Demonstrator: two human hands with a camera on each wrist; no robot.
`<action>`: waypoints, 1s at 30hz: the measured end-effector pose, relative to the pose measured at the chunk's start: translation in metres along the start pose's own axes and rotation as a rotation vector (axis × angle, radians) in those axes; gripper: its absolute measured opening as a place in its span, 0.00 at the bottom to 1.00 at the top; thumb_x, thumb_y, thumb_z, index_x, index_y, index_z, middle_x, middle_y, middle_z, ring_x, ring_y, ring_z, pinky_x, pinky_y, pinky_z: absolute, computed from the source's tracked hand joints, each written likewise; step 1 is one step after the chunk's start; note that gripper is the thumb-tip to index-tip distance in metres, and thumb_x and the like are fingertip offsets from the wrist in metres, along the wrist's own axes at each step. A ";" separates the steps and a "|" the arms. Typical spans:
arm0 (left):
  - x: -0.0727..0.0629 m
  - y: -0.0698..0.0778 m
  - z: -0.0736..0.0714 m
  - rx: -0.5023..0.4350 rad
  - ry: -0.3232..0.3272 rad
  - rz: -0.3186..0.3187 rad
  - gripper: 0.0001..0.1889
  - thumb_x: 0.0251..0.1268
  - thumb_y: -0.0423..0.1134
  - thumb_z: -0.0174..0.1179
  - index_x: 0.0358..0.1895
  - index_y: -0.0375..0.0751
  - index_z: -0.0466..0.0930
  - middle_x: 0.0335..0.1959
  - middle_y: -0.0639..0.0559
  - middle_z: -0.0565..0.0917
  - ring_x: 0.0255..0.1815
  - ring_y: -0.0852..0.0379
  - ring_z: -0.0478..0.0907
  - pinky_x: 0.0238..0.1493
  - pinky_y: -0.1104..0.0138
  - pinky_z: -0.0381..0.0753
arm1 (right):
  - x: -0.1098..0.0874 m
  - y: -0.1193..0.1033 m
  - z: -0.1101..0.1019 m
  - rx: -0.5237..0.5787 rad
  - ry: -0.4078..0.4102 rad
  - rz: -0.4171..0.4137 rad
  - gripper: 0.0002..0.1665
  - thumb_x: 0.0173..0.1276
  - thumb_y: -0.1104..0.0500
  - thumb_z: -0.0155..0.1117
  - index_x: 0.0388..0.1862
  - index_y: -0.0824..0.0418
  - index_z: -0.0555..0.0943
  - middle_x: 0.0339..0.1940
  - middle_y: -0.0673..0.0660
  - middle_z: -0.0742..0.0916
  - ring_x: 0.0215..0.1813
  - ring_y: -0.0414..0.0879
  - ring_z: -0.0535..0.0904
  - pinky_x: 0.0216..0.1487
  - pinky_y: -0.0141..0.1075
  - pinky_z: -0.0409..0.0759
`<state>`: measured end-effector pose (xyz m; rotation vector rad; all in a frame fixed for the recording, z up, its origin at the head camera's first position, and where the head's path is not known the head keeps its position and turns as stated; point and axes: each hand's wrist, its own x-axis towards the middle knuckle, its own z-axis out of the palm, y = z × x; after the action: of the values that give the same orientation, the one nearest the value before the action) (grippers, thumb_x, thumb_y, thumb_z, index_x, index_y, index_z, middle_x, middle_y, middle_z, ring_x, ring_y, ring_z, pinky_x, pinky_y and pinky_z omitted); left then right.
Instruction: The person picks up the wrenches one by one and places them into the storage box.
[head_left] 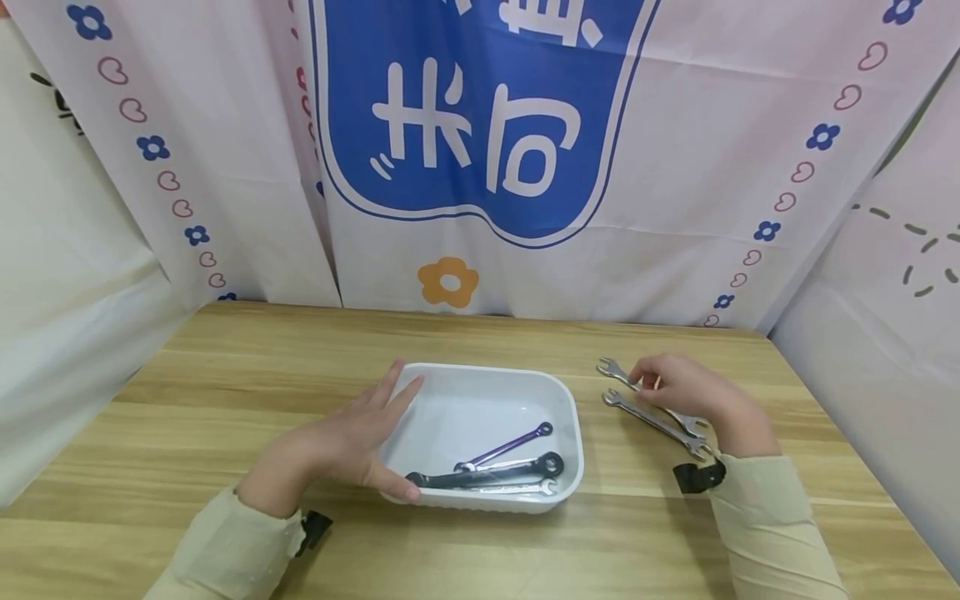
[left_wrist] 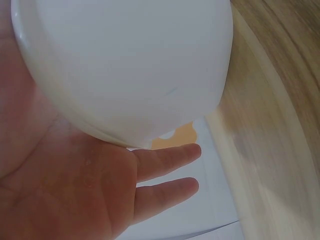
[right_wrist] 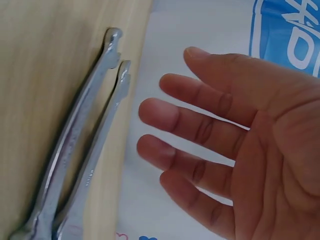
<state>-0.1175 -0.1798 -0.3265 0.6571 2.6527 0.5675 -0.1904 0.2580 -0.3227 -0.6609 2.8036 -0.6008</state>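
A white plastic tray stands mid-table. My left hand lies against its left end with spread fingers, the thumb along the front rim and the fingertips at the back corner. In the left wrist view the palm rests against the tray wall. Inside the tray are a purple wrench, a black ratchet wrench and a silver wrench. To the right, two silver open-ended wrenches lie side by side on the table. Over them hovers my right hand, its fingers loosely bent and holding nothing.
The wood-grain table ends at a white printed curtain behind it. More white cloth hangs at both sides. Black straps sit at both wrists.
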 end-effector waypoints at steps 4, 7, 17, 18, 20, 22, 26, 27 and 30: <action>0.000 0.000 0.000 -0.002 0.000 -0.002 0.73 0.39 0.72 0.71 0.81 0.45 0.31 0.80 0.39 0.21 0.77 0.21 0.40 0.70 0.29 0.50 | 0.001 0.003 0.003 0.007 -0.039 0.025 0.10 0.67 0.60 0.66 0.42 0.65 0.84 0.30 0.51 0.83 0.33 0.41 0.74 0.35 0.35 0.74; 0.000 -0.001 0.001 -0.003 -0.002 0.000 0.73 0.39 0.72 0.71 0.81 0.45 0.31 0.80 0.39 0.21 0.77 0.21 0.40 0.70 0.29 0.50 | 0.002 0.006 0.006 0.019 -0.055 0.045 0.10 0.66 0.60 0.66 0.42 0.65 0.84 0.31 0.52 0.83 0.33 0.42 0.74 0.36 0.36 0.74; 0.001 -0.001 0.001 -0.002 -0.001 0.009 0.73 0.40 0.72 0.71 0.81 0.45 0.31 0.80 0.39 0.21 0.78 0.23 0.42 0.70 0.30 0.53 | 0.005 0.007 0.015 0.004 -0.094 0.094 0.09 0.61 0.62 0.70 0.40 0.64 0.85 0.28 0.52 0.81 0.31 0.42 0.73 0.34 0.35 0.73; 0.001 -0.001 0.001 -0.001 -0.002 0.009 0.73 0.40 0.72 0.71 0.81 0.45 0.31 0.80 0.39 0.21 0.78 0.23 0.42 0.70 0.30 0.54 | 0.006 0.007 0.016 0.005 -0.100 0.093 0.09 0.61 0.62 0.71 0.40 0.64 0.85 0.27 0.51 0.81 0.31 0.42 0.73 0.34 0.35 0.72; 0.001 -0.001 0.001 -0.002 -0.003 0.010 0.73 0.40 0.72 0.71 0.81 0.45 0.31 0.80 0.38 0.21 0.78 0.23 0.42 0.70 0.30 0.54 | 0.007 0.008 0.018 0.006 -0.108 0.092 0.10 0.60 0.62 0.71 0.40 0.63 0.85 0.26 0.50 0.80 0.30 0.42 0.72 0.33 0.34 0.71; 0.001 -0.001 0.001 -0.005 -0.006 0.009 0.73 0.40 0.72 0.71 0.81 0.45 0.31 0.80 0.38 0.21 0.78 0.23 0.42 0.70 0.30 0.55 | 0.007 0.009 0.018 0.000 -0.109 0.076 0.10 0.59 0.62 0.72 0.39 0.64 0.85 0.25 0.50 0.79 0.30 0.42 0.71 0.34 0.34 0.71; 0.001 -0.002 0.001 -0.009 -0.009 0.010 0.73 0.40 0.72 0.71 0.81 0.46 0.30 0.80 0.39 0.21 0.78 0.23 0.42 0.70 0.30 0.55 | 0.009 0.011 0.020 -0.012 -0.117 0.078 0.10 0.59 0.63 0.71 0.39 0.63 0.84 0.25 0.49 0.77 0.31 0.41 0.71 0.35 0.34 0.70; 0.001 -0.002 0.001 -0.009 -0.010 0.009 0.73 0.40 0.72 0.71 0.81 0.46 0.30 0.80 0.39 0.21 0.78 0.23 0.42 0.70 0.30 0.55 | 0.009 0.012 0.020 -0.014 -0.119 0.074 0.10 0.59 0.64 0.71 0.39 0.64 0.84 0.24 0.49 0.76 0.31 0.42 0.71 0.35 0.35 0.69; 0.001 -0.002 0.001 -0.011 -0.008 0.007 0.73 0.40 0.72 0.71 0.81 0.46 0.30 0.80 0.39 0.21 0.78 0.23 0.42 0.70 0.31 0.55 | 0.010 0.011 0.022 -0.018 -0.123 0.076 0.10 0.58 0.66 0.70 0.39 0.64 0.82 0.24 0.49 0.75 0.30 0.41 0.70 0.35 0.35 0.69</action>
<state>-0.1189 -0.1806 -0.3281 0.6649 2.6384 0.5803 -0.1971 0.2550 -0.3476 -0.5715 2.7090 -0.5031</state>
